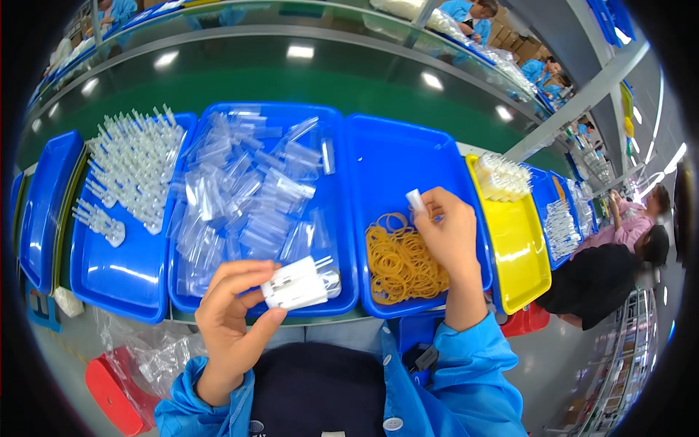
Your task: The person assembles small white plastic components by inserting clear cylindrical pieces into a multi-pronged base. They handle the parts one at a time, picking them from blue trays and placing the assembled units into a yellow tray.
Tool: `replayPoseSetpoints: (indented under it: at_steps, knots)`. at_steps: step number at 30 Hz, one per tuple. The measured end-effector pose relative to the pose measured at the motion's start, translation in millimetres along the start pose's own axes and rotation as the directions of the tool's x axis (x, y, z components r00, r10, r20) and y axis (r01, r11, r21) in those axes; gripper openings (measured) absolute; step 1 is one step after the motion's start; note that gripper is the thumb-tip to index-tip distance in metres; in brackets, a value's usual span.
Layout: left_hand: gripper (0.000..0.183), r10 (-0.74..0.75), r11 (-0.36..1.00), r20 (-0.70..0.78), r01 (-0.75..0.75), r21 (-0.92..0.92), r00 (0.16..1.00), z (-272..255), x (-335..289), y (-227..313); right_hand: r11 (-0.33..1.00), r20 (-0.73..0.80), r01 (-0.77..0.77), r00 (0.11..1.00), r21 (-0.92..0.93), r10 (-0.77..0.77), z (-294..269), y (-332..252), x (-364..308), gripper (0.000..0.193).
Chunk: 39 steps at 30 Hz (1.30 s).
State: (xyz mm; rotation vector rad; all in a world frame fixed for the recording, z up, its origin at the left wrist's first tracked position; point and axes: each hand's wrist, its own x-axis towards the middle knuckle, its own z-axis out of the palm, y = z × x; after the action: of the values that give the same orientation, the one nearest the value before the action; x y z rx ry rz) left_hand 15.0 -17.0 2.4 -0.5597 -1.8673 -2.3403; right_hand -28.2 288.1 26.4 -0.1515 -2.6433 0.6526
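Note:
My left hand [237, 313] grips a cluster of white cylinders [295, 285] between thumb and fingers, low in front of me. Thin pins and a clear rounded part stick out at its right end. In my right hand [451, 233], a small white cylinder [416, 200] is pinched between thumb and fingertips. That hand hovers over a blue tray [400, 156] with a heap of tan rubber bands [400, 266]. Left of it, the middle blue tray [341, 218] holds many clear plastic sleeves [244, 182], close behind my left hand.
Clear pronged pieces [135, 164] crowd a blue tray [109, 273] at the left, beside stacked blue trays [47, 211]. A yellow tray [520, 255] with white cylinders [502, 177] stands at the right. Beyond lies a green conveyor belt [291, 80]; several people work farther off. A red stool [116, 393] stands lower left.

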Motion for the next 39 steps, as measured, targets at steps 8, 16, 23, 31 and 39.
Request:
replayPoseSetpoints:
  at_steps: [8,16,23,31,39]
  knots:
    - [0.051,-0.049,0.999,-0.012,0.050,0.015,0.999,3.6,1.9,-0.7,0.973,-0.257,0.214,0.948,0.085,-0.186,-20.1,-10.0,-9.9,0.017]
    - [0.050,-0.031,0.997,-0.004,0.031,0.064,1.000,4.8,1.9,-1.3,0.922,-0.326,0.263,0.931,0.285,-0.164,-17.0,-21.9,-31.8,0.019]
    - [0.053,-0.029,0.995,0.012,0.027,0.096,1.000,5.7,1.7,-2.2,0.795,-0.258,0.145,0.966,0.589,0.015,-10.3,-7.3,-32.5,0.017]
    - [0.052,0.023,0.988,-0.005,-0.022,0.155,1.000,6.0,4.0,-6.3,0.877,-0.317,0.238,0.943,0.417,-0.106,-9.6,-11.4,-28.7,0.022]
    - [0.052,-0.029,0.993,-0.029,0.032,0.112,0.999,10.7,3.1,2.0,0.641,-0.174,0.135,0.985,0.755,-0.003,-1.8,-20.3,-43.6,0.014]
